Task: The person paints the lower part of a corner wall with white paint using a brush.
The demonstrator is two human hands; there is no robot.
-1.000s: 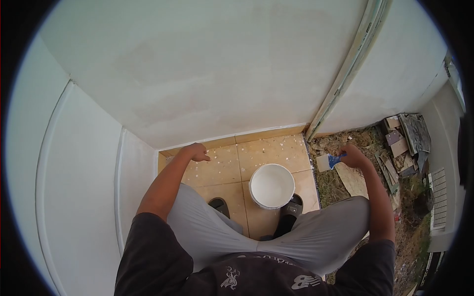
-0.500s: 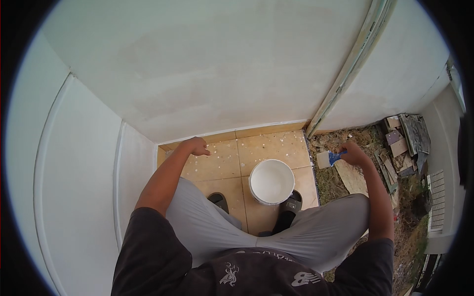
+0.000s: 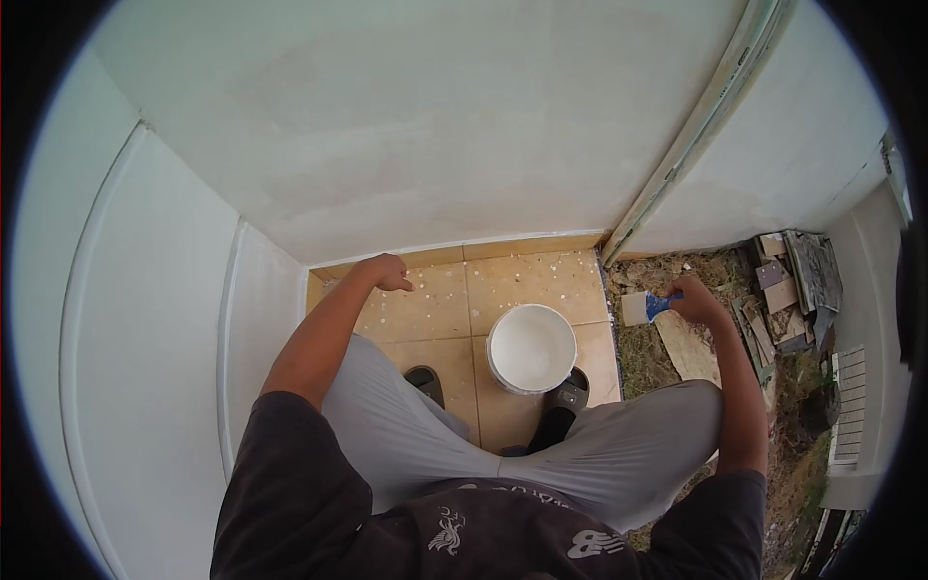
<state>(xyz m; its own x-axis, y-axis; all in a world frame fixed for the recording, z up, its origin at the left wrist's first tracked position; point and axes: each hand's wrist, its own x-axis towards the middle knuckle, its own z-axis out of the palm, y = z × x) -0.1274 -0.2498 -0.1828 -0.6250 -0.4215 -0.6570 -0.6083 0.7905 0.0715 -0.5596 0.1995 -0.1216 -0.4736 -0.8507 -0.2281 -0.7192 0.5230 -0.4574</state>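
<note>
Sticking out leftward from the closed right hand (image 3: 698, 302), the scraper (image 3: 646, 307) hangs beside the bucket (image 3: 531, 348); the left hand (image 3: 390, 273) is curled, holding nothing.

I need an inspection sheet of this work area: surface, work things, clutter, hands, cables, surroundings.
Surface: tan tile floor speckled with white drops.
Job's things: white bucket by the feet; putty knife with blue handle.
Clutter: stacked tile scraps on the dirt at right.
Hands: left hand closed, holding nothing seen; right hand grips the putty knife.
Cables: nothing seen.
Surroundings: smooth pale wall ahead.
</note>
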